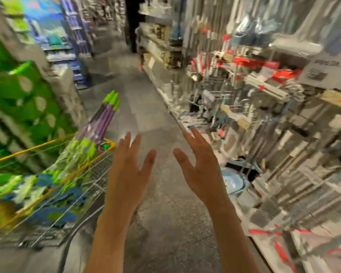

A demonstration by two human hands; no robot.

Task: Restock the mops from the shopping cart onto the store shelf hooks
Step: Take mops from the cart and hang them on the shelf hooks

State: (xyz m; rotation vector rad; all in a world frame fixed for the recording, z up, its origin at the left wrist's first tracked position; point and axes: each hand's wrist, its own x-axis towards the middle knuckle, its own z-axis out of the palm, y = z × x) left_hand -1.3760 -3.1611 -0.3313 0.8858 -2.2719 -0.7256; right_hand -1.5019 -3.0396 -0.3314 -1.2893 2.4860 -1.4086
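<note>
Purple-handled mops with lime-green tips and shaggy green-and-white heads (91, 138) lying bundled in yellow-rimmed wire shopping cart (98, 174) at left, handles jutting past its front corner. Left hand (126, 174) and right hand (201, 170) raised over grey aisle floor (165, 223), fingers spread wide, holding nothing. Blurred store shelf of hanging cleaning tools (264, 119) at right.

Both hands (126, 174) (201, 170) empty beside mop-filled cart (98, 174).
</note>
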